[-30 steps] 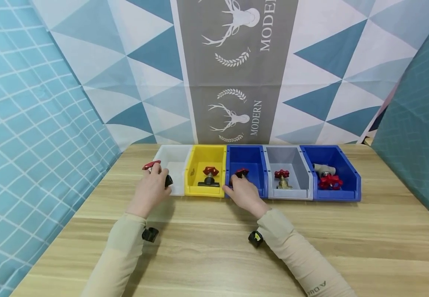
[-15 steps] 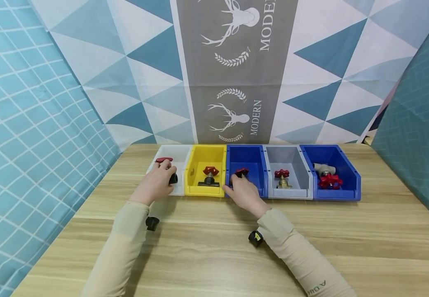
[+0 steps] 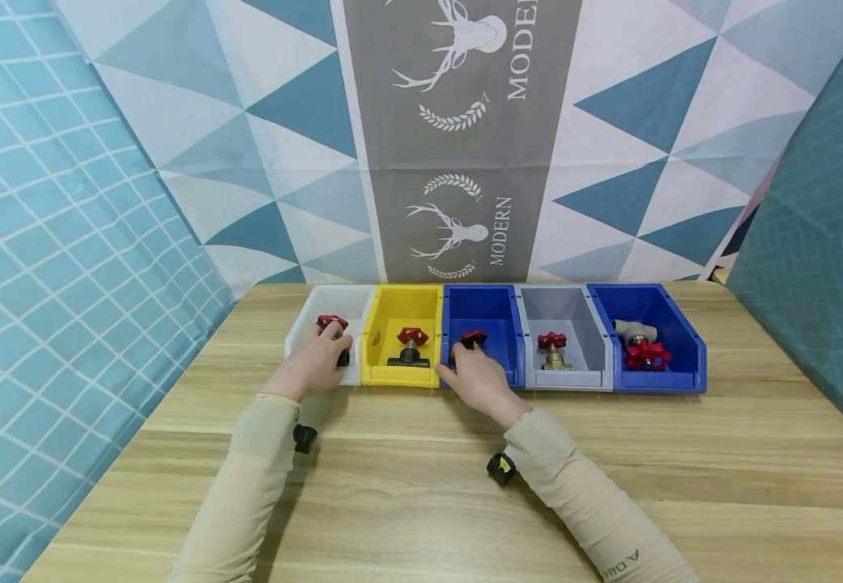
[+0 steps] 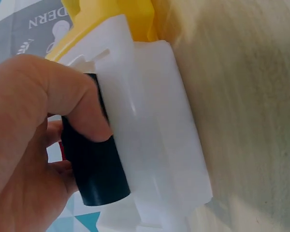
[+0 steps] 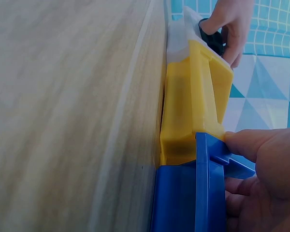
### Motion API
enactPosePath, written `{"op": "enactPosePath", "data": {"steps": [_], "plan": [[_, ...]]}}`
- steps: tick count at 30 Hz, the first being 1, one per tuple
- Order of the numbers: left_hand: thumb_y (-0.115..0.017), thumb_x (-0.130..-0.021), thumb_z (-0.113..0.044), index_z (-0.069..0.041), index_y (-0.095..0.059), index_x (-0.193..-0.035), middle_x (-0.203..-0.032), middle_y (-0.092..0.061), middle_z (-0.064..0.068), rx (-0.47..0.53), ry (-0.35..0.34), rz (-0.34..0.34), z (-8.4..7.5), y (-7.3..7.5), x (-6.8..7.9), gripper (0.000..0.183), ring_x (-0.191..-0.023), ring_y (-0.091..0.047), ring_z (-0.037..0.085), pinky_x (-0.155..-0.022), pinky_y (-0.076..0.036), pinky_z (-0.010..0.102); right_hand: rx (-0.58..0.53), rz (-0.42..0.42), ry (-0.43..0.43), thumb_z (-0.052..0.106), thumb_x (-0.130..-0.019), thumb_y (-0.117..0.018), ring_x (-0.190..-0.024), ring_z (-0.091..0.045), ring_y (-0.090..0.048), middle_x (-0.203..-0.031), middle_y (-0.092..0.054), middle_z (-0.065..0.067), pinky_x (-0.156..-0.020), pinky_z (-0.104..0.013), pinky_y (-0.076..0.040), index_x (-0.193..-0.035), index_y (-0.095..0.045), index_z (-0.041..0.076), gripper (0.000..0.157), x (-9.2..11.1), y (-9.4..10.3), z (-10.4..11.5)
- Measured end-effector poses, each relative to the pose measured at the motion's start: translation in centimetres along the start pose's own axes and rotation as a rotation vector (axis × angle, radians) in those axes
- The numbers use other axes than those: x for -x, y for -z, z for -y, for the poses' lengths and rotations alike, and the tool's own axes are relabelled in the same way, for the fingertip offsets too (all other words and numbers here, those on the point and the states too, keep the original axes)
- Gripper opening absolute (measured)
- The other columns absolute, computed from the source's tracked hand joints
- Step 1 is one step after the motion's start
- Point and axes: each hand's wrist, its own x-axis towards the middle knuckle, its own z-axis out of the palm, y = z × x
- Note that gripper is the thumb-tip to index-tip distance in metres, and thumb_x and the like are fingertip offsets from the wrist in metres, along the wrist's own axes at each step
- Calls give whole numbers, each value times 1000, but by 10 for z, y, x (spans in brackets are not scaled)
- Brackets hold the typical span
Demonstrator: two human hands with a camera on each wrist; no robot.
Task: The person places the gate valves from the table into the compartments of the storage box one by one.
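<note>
My left hand (image 3: 312,362) grips a valve with a red handwheel (image 3: 332,322) and a black pipe-like body (image 4: 96,169), at the front of the white bin (image 3: 297,328). In the left wrist view the thumb presses on the black body, right beside the bin's white front wall (image 4: 150,130). My right hand (image 3: 483,380) reaches into the middle blue bin (image 3: 487,306), fingers beside a red-wheeled valve (image 3: 474,336). Its thumb (image 5: 246,142) lies at the corner where the blue and yellow bins meet. The front wall partly hides those fingers, and I cannot tell whether they hold the valve.
The yellow bin (image 3: 392,304) holds a black-bodied valve (image 3: 410,355) with a red wheel. A brass valve (image 3: 555,356) stands in the grey bin (image 3: 563,308). Another valve (image 3: 643,352) lies in the right blue bin (image 3: 694,364). The bins form a row on the wooden table (image 3: 406,494).
My left hand has moved right and lowered the valve from the white bin's left edge to inside its front. The right hand has stayed in place.
</note>
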Motion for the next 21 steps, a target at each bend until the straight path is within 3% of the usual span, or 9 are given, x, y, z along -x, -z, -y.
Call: {"op": "enactPosePath", "data": {"steps": [7,14,21], "plan": [[-56,-70,3,-8,-59,-100,-112,-48,14,65,46,49,-1,-1,-2,33,-97,-43,39,-88,-39,47,8,0,-2,42,-90,-52,-48,-18,-46,-61,-50,-3,-39,-28,-32,-97,-54,7,36,-1,-1,0],[-51,-78,2,0,-57,-109,-118,-49,17,128,77,108,1,-5,-4,32,-96,-47,36,-88,-40,45,5,9,-6,42,-90,-52,-48,-18,-45,-62,-50,-3,-39,-28,-30,-97,-53,7,36,-1,-2,0],[-48,-78,6,3,-57,-108,-118,-49,19,162,82,84,1,-11,-7,31,-97,-49,36,-90,-40,45,-9,8,-7,42,-90,-52,-47,-18,-45,-61,-50,-2,-38,-28,-29,-96,-54,7,35,-1,-1,0]]}}
